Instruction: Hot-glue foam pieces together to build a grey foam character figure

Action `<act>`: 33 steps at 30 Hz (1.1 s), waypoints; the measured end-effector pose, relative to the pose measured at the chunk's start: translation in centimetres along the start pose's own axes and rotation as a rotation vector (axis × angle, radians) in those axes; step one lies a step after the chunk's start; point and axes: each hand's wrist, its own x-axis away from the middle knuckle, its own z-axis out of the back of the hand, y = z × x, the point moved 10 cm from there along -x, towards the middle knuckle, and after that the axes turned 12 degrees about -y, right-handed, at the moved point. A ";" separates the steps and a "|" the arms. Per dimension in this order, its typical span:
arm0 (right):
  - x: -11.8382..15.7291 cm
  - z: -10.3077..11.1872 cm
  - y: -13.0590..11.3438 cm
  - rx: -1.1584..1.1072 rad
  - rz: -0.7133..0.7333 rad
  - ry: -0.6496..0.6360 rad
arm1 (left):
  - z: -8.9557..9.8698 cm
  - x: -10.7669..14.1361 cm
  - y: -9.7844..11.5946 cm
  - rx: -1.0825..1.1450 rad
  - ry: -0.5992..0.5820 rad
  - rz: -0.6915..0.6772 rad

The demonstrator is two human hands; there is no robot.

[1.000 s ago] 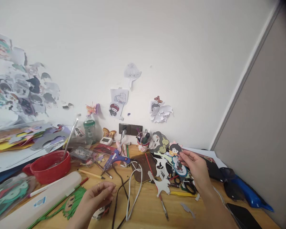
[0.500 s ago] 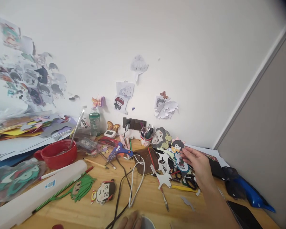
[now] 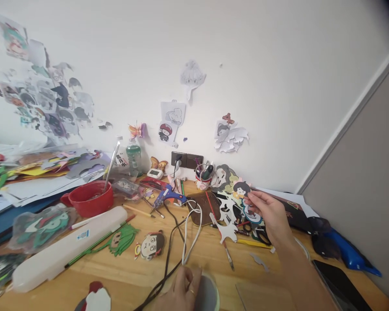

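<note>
Over the cluttered pile at the right of the desk, my right hand (image 3: 269,212) is closed, pinching the edge of a black-haired character cutout (image 3: 241,189) between thumb and fingers. Just below it is a blue-rimmed cutout (image 3: 253,214), partly covered by that hand. At the bottom centre, my left hand (image 3: 180,290) has its fingers bent together, a ring on one. A white cable (image 3: 193,245) runs down to its fingertips; whether the fingers grip it is hard to see. Beside this hand lies a round grey piece with a pale rim (image 3: 209,293).
A blue glue gun (image 3: 168,195) and a red mug (image 3: 90,201) stand behind a long white case (image 3: 68,250). Green-haired (image 3: 121,238) and round-faced (image 3: 150,245) cutouts lie mid-desk. White paper scraps (image 3: 227,225) cover scissors. A dark phone (image 3: 339,283) lies right.
The view has tipped down, showing more of the desk front. My left hand has come further up into view by the cables. My right hand still holds the black-haired cutout, a little further left.
</note>
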 end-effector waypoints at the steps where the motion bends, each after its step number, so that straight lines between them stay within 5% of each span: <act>1: 0.0 -0.1 0.1 -0.003 0.001 -0.004 | 0.2 0.1 0.1 -0.010 0.001 0.026; 4: 0.1 -0.4 0.1 -0.010 0.010 -0.018 | 1.9 0.8 0.9 0.024 -0.009 0.053; 8: 0.3 -1.2 -0.3 -0.010 0.010 -0.041 | 5.8 2.0 2.3 0.237 0.011 -0.071; 11: 0.7 -2.1 -0.7 0.001 0.009 -0.074 | 7.9 2.3 0.9 0.597 0.053 -0.067; 15: 1.7 -3.9 -1.2 0.038 0.003 -0.166 | 8.3 1.7 -0.6 1.177 0.034 -0.130; 18: 3.1 -6.1 -1.5 0.070 -0.030 -0.277 | 9.0 1.6 -1.6 1.353 0.083 -0.134; 23: 5.4 -9.4 -2.4 0.167 -0.044 -0.433 | 9.6 1.8 -2.3 1.403 0.132 -0.107; 29: 4.8 -9.4 -1.9 0.238 -0.051 -0.460 | 7.0 1.2 -0.4 1.282 0.020 -0.137; 33: 4.6 -9.5 -1.6 0.255 -0.050 -0.509 | 9.6 2.5 -0.2 0.968 0.247 -0.180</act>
